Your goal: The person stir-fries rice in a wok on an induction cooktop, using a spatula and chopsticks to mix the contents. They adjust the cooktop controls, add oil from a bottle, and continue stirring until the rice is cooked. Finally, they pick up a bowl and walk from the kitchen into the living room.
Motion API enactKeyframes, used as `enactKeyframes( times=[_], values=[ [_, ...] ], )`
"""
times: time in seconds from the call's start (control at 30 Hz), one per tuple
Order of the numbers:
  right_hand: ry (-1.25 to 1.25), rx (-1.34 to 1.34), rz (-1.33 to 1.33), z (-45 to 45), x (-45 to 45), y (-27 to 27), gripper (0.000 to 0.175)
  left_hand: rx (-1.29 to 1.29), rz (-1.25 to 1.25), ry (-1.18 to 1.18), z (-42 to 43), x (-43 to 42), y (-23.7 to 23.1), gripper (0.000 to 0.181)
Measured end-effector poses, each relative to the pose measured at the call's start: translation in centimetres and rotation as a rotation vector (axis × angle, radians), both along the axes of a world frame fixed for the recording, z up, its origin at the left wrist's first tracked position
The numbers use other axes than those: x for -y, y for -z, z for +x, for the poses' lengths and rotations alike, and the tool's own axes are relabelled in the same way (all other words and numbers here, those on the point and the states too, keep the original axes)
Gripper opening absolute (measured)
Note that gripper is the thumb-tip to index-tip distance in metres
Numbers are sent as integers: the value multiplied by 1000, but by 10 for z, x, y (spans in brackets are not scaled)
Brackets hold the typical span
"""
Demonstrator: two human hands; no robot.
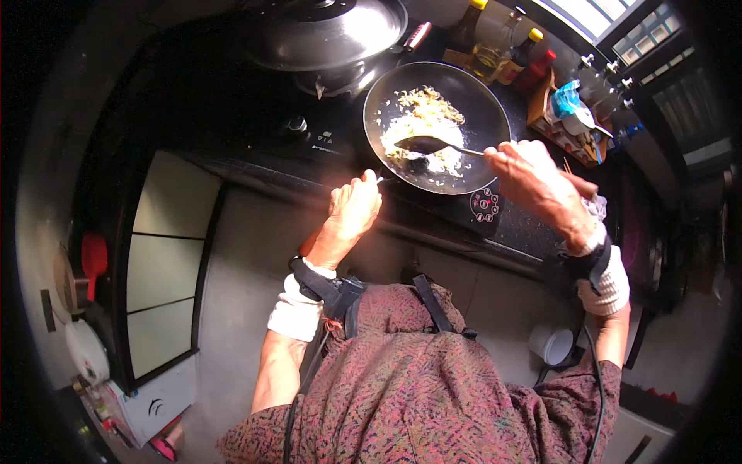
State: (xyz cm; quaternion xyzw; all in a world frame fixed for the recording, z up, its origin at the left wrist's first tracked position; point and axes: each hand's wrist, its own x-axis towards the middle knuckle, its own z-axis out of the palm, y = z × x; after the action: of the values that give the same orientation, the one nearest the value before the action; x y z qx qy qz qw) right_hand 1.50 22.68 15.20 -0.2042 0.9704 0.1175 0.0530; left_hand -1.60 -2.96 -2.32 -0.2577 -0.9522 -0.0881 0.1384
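A dark wok (pixel 481 110) rests on the black cooktop, with fried rice (pixel 429 110) spread over its bottom. My right hand (pixel 516 162), at the wok's right rim, is closed around the handle of a metal cooking spatula (pixel 423 144). The spatula's dark, broad head lies on the rice. My left hand (pixel 355 200) grips the wok's handle at the near left rim; most of that handle is hidden by my fingers.
A large lidded pan (pixel 324 35) stands on the burner at the back left. Behind and right of the wok are sauce and oil bottles (pixel 513 55) and a wooden condiment rack (pixel 542 107). Touch controls (pixel 484 204) lie near the counter edge. A white bucket (pixel 550 343) is low at right.
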Motion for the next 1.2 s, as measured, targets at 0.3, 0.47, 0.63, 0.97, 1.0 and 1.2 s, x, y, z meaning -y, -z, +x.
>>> enactKeyframes(
  times=[0.3, 0.47, 0.63, 0.97, 1.0, 1.2],
  values=[
    [-303, -161, -52, -38, 42, -4, 16, 257, 40, -56, -2, -6, -3, 27],
    [-171, -345, 6, -70, 33, 11, 10, 330, 49, -83, -3, -7, -5, 32],
    [-453, -653, 134, -86, 13, 33, 19, 346, 75, -70, -2, -9, -6, 32],
    [-151, -85, 246, -16, -8, -35, 6, 139, 23, -66, 3, -9, -2, 15],
    [-185, -93, 278, -13, -6, -33, 6, 138, 25, -63, 3, -9, -2, 15],
    [-119, -312, 105, -58, -10, 8, 9, 332, 30, -104, 2, -9, -2, 33]
  ],
)
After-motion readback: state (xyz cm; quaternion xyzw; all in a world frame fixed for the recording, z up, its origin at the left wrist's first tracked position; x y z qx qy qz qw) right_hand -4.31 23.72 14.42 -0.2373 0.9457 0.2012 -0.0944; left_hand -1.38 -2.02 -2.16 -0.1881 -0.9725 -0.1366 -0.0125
